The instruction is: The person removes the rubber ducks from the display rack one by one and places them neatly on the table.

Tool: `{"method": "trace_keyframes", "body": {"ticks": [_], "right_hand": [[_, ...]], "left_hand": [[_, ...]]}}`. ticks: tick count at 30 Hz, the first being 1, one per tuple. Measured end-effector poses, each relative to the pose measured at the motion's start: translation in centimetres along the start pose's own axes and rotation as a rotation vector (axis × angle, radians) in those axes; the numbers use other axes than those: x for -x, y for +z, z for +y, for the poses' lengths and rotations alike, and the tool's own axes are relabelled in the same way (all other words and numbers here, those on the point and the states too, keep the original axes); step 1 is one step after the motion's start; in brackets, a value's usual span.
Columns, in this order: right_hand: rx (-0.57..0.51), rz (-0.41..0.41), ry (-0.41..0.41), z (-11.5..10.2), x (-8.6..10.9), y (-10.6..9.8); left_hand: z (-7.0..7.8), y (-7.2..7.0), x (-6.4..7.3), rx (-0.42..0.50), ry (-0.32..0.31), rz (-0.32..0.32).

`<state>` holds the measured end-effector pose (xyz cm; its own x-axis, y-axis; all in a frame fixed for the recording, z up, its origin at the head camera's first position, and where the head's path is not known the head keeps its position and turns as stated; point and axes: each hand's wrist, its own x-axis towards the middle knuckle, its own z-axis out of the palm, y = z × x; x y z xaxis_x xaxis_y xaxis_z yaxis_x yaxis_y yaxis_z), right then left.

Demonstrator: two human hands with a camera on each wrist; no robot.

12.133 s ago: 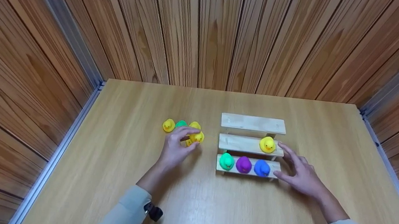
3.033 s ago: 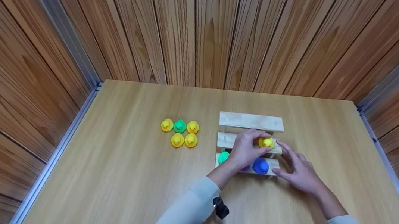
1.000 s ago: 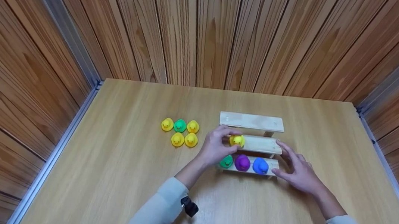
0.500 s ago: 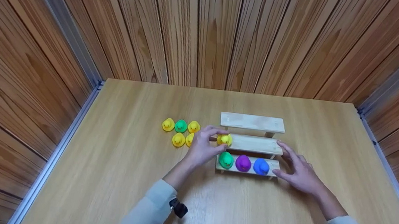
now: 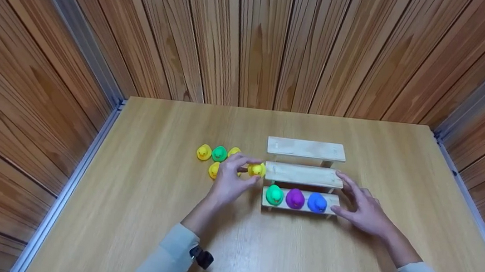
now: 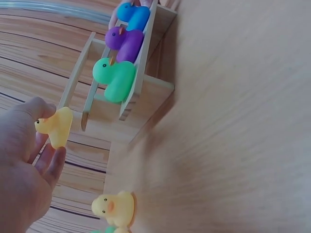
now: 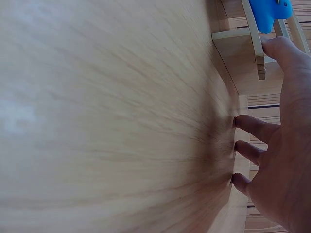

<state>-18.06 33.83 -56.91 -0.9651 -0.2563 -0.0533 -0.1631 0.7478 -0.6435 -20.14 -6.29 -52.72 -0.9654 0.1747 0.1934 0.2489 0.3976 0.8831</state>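
Note:
A yellow rubber duck (image 5: pixel 257 169) is pinched between the thumb and fingers of my left hand (image 5: pixel 229 182), just left of the stand's middle step. The three-step wooden stand (image 5: pixel 304 175) carries a green duck (image 5: pixel 274 195), a purple duck (image 5: pixel 295 199) and a blue duck (image 5: pixel 317 203) on its lowest step. Its middle and top steps bear nothing. Against the stand's right end rests my right hand (image 5: pixel 364 211), thumb by the lowest step and index finger at the middle one. In the right wrist view, other fingertips (image 7: pixel 240 179) touch the table.
Left of the stand, partly behind my left hand, sit more ducks: a green one (image 5: pixel 219 153) and several yellow ones, among them a far-left yellow duck (image 5: pixel 204 152). Wood-panelled walls (image 5: pixel 262 42) enclose the table (image 5: pixel 150 180) at the back and sides.
My left hand took the yellow duck from the middle step's right end, moved it left along that step and now has it past the left end. My right hand has stayed put.

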Motion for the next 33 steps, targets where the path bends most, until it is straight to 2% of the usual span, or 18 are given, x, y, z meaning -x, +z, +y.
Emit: {"method": "trace_keyframes", "body": {"ticks": [8,33], "right_hand": [[-0.012,0.005,-0.005,0.2,0.1,0.0],[0.002,0.014,-0.018,0.4,-0.1,0.1]], "left_hand": [[-0.9,-1.5,1.2,-0.004,0.048,0.043],[-4.8,-6.4,3.5,-0.009,-0.042,0.164]]}}
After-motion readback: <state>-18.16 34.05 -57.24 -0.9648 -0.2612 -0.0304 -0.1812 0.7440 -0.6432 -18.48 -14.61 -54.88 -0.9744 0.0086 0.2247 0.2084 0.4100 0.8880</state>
